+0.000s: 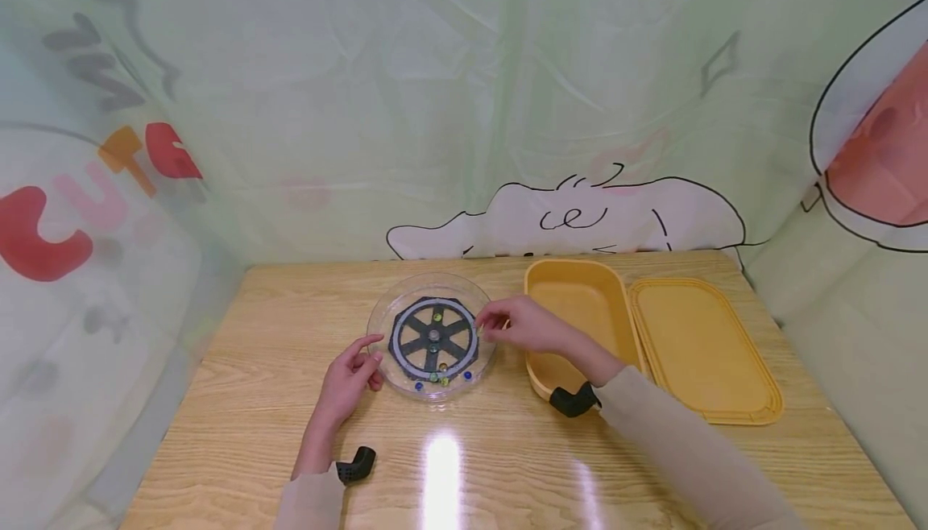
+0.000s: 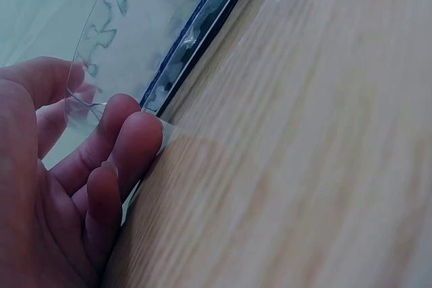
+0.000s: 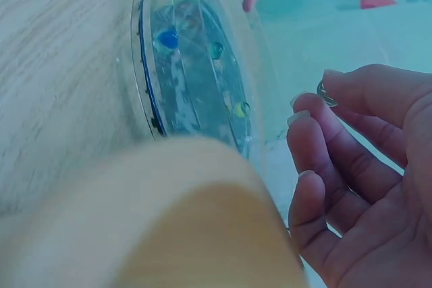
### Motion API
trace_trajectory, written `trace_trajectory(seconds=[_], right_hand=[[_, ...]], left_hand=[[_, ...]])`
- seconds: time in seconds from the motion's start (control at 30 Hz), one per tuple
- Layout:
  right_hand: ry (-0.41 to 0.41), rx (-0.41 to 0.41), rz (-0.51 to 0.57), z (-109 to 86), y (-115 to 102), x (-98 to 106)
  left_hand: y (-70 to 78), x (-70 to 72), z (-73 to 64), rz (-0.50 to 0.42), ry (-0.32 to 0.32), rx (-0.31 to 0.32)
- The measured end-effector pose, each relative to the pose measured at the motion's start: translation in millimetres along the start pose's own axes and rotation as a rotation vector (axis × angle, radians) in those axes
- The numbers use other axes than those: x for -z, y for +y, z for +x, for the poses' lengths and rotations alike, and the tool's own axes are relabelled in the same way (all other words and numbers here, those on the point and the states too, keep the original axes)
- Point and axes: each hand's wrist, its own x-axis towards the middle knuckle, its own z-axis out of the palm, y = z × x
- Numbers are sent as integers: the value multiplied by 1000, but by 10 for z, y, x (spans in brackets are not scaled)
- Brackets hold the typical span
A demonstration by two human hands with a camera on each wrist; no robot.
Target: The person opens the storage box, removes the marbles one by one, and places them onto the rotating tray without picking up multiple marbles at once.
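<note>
A round clear plastic dish (image 1: 384, 369) stands on the table with a dark spoked wheel pattern (image 1: 415, 345) in its middle. Several glass marbles lie in it, among them a blue marble (image 1: 419, 386) and a yellow-green marble (image 1: 437, 317). My left hand (image 1: 346, 381) is at the dish's left side; in the left wrist view its fingers (image 2: 138, 139) hold the clear wall near the base. Over the right rim, my right hand (image 1: 525, 325) pinches a small glass marble (image 3: 327, 92) between thumb and fingertip, clear of the dish floor.
To the right stands a deep orange-yellow plastic box (image 1: 580, 292), under the right forearm. Its flat matching lid (image 1: 706, 349) lies beside it. The wooden table (image 1: 239, 401) meets a printed cloth backdrop (image 1: 326, 111) behind. Black wrist mounts (image 1: 357, 465) sit at both cuffs.
</note>
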Motion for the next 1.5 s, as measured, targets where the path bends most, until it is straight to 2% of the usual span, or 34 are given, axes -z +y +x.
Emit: trace_trajectory(seconds=[0.47, 0.73, 0.97, 1.1, 1.27, 1.5], right_hand=[[-21, -26, 19, 22, -1, -58], [28, -81, 19, -99, 7, 111], [88, -58, 9, -216, 118, 274], [90, -53, 7, -288, 159, 347], [28, -48, -8, -373, 207, 411], [-166, -70, -21, -470, 267, 479]], left_hand=[[-1, -1, -1, 4, 6, 2], [-9, 8, 15, 10, -8, 0], [-10, 12, 12, 8, -7, -3], [-5, 9, 8, 2, -4, -7], [-2, 9, 12, 4, -3, 4], [101, 3, -1, 30, -4, 55]])
